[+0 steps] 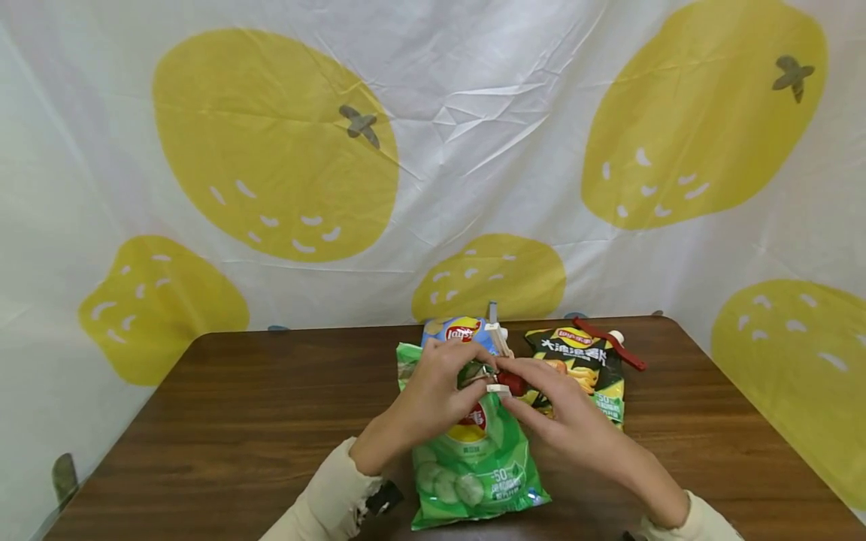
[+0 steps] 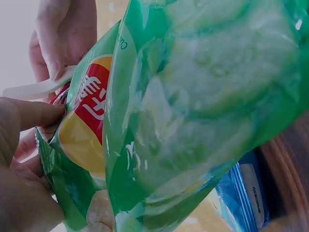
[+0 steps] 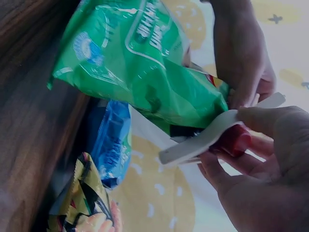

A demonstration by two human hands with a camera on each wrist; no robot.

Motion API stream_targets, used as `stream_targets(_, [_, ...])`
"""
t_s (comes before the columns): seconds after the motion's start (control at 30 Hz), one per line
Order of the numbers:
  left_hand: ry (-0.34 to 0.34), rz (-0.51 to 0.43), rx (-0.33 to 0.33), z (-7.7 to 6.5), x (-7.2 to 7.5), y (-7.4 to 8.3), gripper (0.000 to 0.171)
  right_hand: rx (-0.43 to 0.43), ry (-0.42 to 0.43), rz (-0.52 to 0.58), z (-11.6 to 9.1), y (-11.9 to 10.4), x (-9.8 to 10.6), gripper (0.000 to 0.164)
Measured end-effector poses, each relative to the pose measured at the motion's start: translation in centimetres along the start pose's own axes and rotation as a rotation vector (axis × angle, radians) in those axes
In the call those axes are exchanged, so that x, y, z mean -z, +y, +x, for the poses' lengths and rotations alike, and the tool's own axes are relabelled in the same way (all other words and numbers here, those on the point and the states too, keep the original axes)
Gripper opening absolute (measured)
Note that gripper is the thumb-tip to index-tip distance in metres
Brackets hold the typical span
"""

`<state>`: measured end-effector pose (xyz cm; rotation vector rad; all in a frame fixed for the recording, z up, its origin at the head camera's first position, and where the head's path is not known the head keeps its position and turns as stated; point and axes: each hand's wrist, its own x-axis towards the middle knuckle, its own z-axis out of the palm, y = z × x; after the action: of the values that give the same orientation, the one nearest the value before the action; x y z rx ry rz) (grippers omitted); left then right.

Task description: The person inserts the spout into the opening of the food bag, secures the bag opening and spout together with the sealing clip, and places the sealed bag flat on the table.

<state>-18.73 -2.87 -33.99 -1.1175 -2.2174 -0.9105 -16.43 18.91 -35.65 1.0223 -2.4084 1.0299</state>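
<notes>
A green chip bag (image 1: 473,458) stands in front of me, its folded top between my two hands. My left hand (image 1: 436,387) pinches the top of the bag with thumb and fingers. In the right wrist view, a white bag clip (image 3: 190,146) with a red cap (image 3: 234,140) lies across the bag's top. My right hand (image 1: 575,413) holds this clip, thumb on the white strip and fingers under the red cap. The left wrist view shows one end of the white clip (image 2: 34,91) sticking out beside the bag; fingers hide part of the clip.
Behind the green bag lies a blue chip bag (image 1: 443,328) with a white-capped spout. At the right lies a black and yellow chip bag (image 1: 575,361) with a red clip (image 1: 612,344) across its top. All are on a brown wooden table (image 1: 271,421) before a lemon-patterned cloth (image 1: 433,180).
</notes>
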Motion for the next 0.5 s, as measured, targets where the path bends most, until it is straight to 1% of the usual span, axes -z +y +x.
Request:
stream_targets(0.07, [-0.002, 0.012, -0.007, 0.0, 0.1, 0.0, 0.015, 0.003, -0.018, 0.014, 0.0, 0.0, 0.2, 0.048])
stream_targets(0.13, [-0.012, 0.041, -0.027, 0.0, 0.2, 0.1, 0.016, -0.006, -0.029, 0.055, 0.1, 0.1, 0.3, 0.047])
stream_targets(0.27, [-0.049, 0.159, -0.068, -0.1, 0.0, 0.3, 0.027, -0.073, -0.043, 0.154, 0.1, -0.1, 0.4, 0.045])
stream_targets(0.33, [-0.056, 0.210, -0.080, -0.1, -0.3, 0.4, 0.032, -0.100, -0.051, 0.203, 0.0, -0.2, 0.5, 0.044])
stream_targets(0.4, [-0.042, 0.235, -0.080, -0.2, -0.6, 0.5, 0.034, -0.120, -0.051, 0.238, 0.0, -0.3, 0.7, 0.044])
stream_targets(0.5, [-0.010, 0.223, -0.071, -0.2, -0.9, 0.7, 0.033, -0.144, -0.026, 0.287, 0.1, -0.3, 0.8, 0.042])
